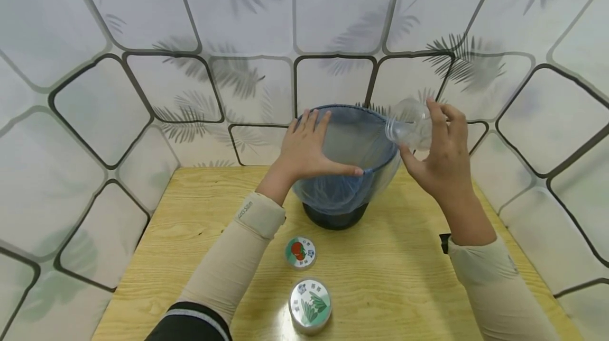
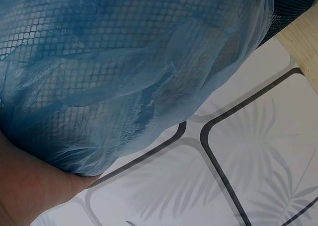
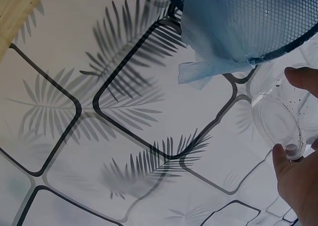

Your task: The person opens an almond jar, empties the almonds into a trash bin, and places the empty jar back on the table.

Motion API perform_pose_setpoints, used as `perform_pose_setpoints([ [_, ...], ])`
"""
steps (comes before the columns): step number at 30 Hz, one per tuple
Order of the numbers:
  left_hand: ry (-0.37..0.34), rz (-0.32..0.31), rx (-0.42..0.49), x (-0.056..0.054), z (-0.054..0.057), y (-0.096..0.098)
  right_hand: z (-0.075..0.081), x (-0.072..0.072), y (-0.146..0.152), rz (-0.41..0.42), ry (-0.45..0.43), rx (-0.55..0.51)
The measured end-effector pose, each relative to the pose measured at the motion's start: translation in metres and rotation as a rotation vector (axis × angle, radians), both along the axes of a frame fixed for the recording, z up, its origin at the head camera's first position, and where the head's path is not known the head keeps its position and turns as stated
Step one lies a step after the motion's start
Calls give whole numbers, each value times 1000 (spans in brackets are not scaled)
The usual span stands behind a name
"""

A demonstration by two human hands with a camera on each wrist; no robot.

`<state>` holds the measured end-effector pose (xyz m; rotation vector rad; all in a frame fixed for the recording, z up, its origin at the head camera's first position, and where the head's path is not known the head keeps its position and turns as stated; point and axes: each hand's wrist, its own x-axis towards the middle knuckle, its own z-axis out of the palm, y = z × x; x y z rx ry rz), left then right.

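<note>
A mesh bin (image 1: 335, 217) lined with a thin blue plastic bag (image 1: 342, 193) stands near the back of the table. My left hand (image 1: 309, 150) rests on its rim with fingers and thumb spread, and the thumb presses the bag in the left wrist view. Beside the bin's right rim, my right hand (image 1: 442, 156) grips a clear plastic jar (image 1: 411, 125). The jar lies tilted on its side, its uncapped mouth facing the bin. Small dark specks or drops show on the jar (image 3: 278, 119) in the right wrist view.
In front of the bin lies a round lid (image 1: 300, 252) with a tomato picture. Nearer me stands a capped jar (image 1: 310, 306) with green leaves on its label. Leaf-patterned wall covering (image 1: 257, 82) encloses the wooden table (image 1: 214, 214) at the back and both sides.
</note>
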<state>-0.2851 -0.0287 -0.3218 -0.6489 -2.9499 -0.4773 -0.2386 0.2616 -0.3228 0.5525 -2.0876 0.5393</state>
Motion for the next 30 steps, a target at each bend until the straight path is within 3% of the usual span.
perform_pose_setpoints([
  [16, 12, 8, 49, 1, 0, -1, -9, 7, 10, -80, -24, -108],
  [30, 86, 7, 217, 6, -8, -2, -20, 10, 12, -86, -49, -142],
])
